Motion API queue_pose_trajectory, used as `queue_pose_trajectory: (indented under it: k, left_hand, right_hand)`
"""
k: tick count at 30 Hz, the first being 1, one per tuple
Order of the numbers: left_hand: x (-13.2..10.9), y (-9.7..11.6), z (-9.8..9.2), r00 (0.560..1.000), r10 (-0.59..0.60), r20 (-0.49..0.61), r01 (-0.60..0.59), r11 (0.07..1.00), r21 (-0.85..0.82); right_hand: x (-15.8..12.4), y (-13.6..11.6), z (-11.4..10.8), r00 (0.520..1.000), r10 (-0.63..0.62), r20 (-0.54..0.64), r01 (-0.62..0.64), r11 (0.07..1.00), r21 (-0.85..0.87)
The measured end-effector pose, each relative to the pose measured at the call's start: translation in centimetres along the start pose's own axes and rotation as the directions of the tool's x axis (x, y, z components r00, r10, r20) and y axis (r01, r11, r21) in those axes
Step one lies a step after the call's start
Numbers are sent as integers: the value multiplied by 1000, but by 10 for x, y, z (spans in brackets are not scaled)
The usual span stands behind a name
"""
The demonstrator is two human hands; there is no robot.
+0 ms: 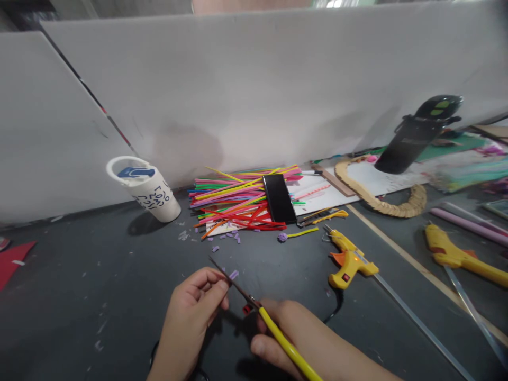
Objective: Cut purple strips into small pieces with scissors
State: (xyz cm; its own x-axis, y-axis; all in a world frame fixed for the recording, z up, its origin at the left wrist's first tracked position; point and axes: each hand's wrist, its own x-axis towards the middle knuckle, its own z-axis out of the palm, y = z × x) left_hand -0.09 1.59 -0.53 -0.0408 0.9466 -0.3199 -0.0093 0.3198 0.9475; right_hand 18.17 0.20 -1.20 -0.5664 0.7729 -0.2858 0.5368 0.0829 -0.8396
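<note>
My left hand pinched a tiny purple scrap between thumb and fingertips, low over the dark table. My right hand was closed around the yellow handle of thin scissors, their blades angled up against the scrap. It looked like foam: weightless, soft, easy to crush or flick away, so best gripped lightly at its edge, clear of the blades. Beyond lay a bundle of coloured strips, a black phone, a white cup and a yellow glue gun.

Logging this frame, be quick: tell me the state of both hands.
Left hand: closed, fingertips apparently pinching a purple scrap.
Right hand: closed, holding the scissors by their yellow handle.
</note>
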Motion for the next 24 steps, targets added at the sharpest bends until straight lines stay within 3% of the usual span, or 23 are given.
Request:
queue_pose_trajectory:
  k: [15, 24]
  left_hand:
    - [5, -4, 3, 999, -25, 20, 25, 1000, -15]
    - [14, -14, 2, 996, -73, 43, 73, 997, -8]
  right_hand:
    - [2, -10, -1, 990, 135, 25, -134, 990, -40]
    - [7, 0, 6, 986, 166, -2, -165, 985, -57]
